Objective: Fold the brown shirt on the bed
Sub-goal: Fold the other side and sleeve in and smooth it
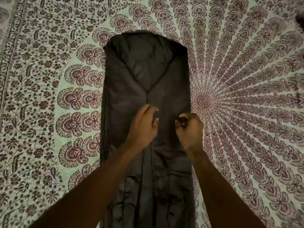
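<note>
Soft, light dark-brown cloth shirt [146,89], centre frame on the patterned bedspread [246,79]. Your left hand [143,127] rests loose; right hand [189,129] pinches the sleeve edge. Grab the folded edges.

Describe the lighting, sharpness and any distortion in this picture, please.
Head view: dim, greenish light with no glare; the brown shirt reads nearly black and its creases are faint. The left hand and right hand look soft, slightly blurred. Wide-angle distortion bends the patterned bedsheet border at the left edge; the far corners are darker and smeared.
</note>
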